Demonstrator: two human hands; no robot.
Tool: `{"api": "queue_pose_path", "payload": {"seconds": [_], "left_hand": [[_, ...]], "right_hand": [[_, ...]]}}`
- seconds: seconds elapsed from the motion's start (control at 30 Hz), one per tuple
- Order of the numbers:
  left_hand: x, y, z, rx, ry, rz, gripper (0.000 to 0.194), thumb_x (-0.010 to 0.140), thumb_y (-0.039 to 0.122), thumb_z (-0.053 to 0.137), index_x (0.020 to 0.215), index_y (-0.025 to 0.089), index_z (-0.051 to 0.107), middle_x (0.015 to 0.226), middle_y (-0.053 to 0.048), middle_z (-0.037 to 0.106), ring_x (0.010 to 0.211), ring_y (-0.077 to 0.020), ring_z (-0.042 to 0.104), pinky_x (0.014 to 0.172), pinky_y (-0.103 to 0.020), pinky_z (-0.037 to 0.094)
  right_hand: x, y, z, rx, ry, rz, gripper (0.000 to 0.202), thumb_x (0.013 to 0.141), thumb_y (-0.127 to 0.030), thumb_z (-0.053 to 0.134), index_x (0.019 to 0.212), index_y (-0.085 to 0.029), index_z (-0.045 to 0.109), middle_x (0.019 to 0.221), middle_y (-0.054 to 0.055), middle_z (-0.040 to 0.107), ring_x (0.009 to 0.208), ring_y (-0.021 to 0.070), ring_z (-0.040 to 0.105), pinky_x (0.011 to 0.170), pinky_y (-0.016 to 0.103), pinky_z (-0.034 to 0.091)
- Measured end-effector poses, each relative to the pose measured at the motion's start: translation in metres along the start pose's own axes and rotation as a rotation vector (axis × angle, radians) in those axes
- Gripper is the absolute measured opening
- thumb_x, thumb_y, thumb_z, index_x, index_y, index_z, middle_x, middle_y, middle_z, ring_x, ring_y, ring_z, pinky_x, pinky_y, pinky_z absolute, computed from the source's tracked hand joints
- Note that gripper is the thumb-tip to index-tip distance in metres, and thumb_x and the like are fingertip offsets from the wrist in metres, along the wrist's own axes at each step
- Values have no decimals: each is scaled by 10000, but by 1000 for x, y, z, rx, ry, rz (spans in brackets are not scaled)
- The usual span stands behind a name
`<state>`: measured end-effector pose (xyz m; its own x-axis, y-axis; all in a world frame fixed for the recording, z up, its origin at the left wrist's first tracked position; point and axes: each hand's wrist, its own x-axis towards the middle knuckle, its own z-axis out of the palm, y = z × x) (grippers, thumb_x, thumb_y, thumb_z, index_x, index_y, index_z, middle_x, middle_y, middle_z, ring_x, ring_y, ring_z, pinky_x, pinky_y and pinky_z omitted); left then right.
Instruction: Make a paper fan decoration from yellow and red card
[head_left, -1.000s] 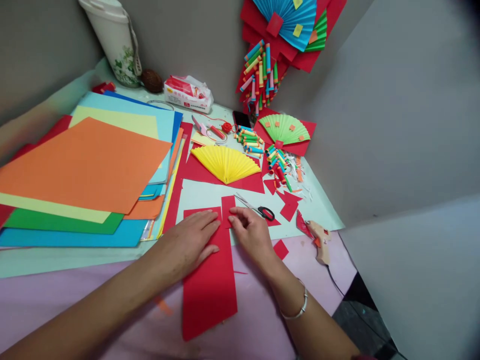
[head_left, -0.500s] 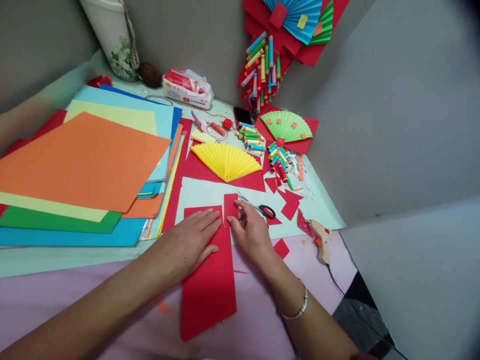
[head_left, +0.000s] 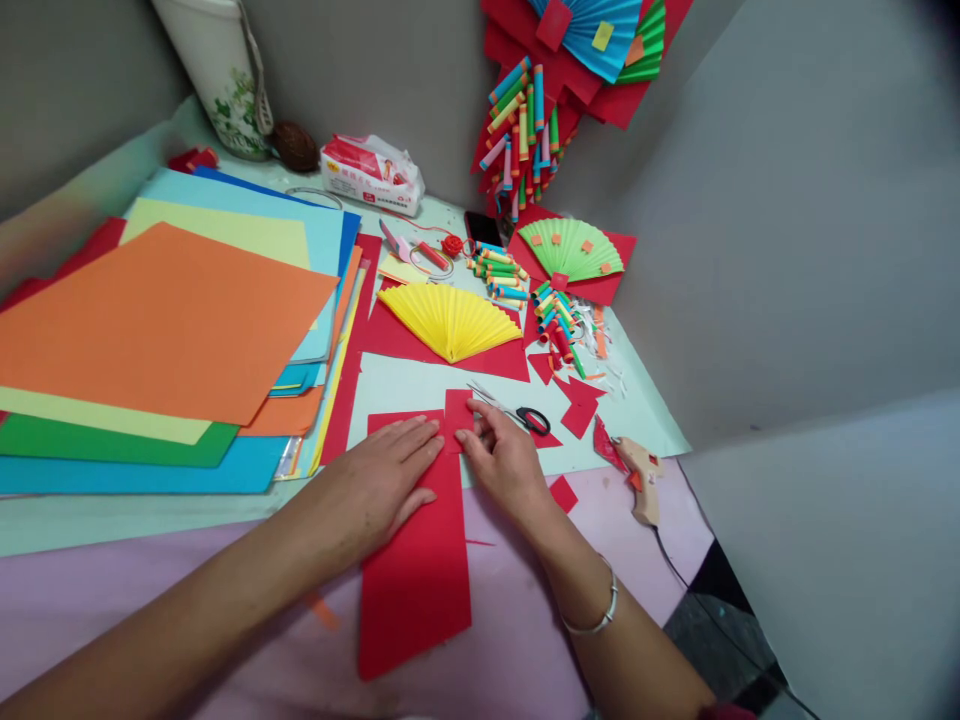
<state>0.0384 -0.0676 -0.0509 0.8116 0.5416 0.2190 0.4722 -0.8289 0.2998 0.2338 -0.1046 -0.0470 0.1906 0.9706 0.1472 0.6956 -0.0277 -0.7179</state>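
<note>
My left hand (head_left: 394,475) lies flat, fingers stretched out, on a long red paper sheet (head_left: 416,610). Its palm covers part of the sheet's upper half. At the sheet's top right edge stands a small red paper strip (head_left: 457,412). My right hand (head_left: 504,465) pinches this strip between thumb and fingers along its right side. Black-handled scissors (head_left: 533,420) lie just beyond my right fingers, over a red scrap. Farther back, a yellow pleated paper fan (head_left: 451,325) rests on red paper.
Stacked coloured paper, orange sheet (head_left: 165,325) on top, fills the left. A glue gun (head_left: 640,470) with a cord lies at right. Behind are small paper rolls (head_left: 501,275), a green fan (head_left: 574,250), a tissue pack (head_left: 373,178), a phone (head_left: 482,230) and a white cup (head_left: 225,90).
The small red strip has shifted slightly, and the narrow gap between it and the long sheet has closed. My left hand stays in place on the sheet.
</note>
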Motion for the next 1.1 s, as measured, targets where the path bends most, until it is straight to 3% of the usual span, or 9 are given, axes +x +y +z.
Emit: {"api": "queue_pose_path", "payload": {"seconds": [0.17, 0.6, 0.93, 1.1], "left_hand": [[0, 1, 0, 28, 5, 28, 445, 918, 288, 546, 1317, 98, 600, 1398, -198, 571, 1313, -342, 498, 1093, -496, 396], [0, 1, -1, 27, -35, 20, 432, 946, 307, 492, 1334, 141, 585, 1438, -174, 538, 1357, -326, 449, 1119, -490, 360], [1, -1, 3, -10, -16, 11, 451, 937, 315, 505, 1342, 133, 581, 1443, -160, 538, 1377, -315, 423, 1146, -477, 317], [1, -1, 1, 15, -30, 8, 466, 934, 317, 505, 1357, 134, 569, 1460, -147, 517, 1377, -310, 426, 1139, -484, 335]], "right_hand": [[-1, -1, -1, -109, 1, -75, 385, 864, -210, 590, 1232, -105, 626, 903, 98, 671, 822, 218, 620, 801, 348, 510], [-4, 1, 1, -264, -10, -111, 381, 927, -257, 524, 1292, -181, 599, 1037, 118, 637, 910, 232, 604, 810, 349, 497], [-5, -3, 3, -260, -20, -86, 382, 936, -243, 512, 1301, -157, 588, 1067, 129, 627, 965, 241, 597, 865, 368, 490], [-5, -2, 3, -168, 35, -121, 365, 923, -244, 527, 1276, -186, 603, 1034, 104, 637, 949, 224, 601, 839, 337, 499]]}}
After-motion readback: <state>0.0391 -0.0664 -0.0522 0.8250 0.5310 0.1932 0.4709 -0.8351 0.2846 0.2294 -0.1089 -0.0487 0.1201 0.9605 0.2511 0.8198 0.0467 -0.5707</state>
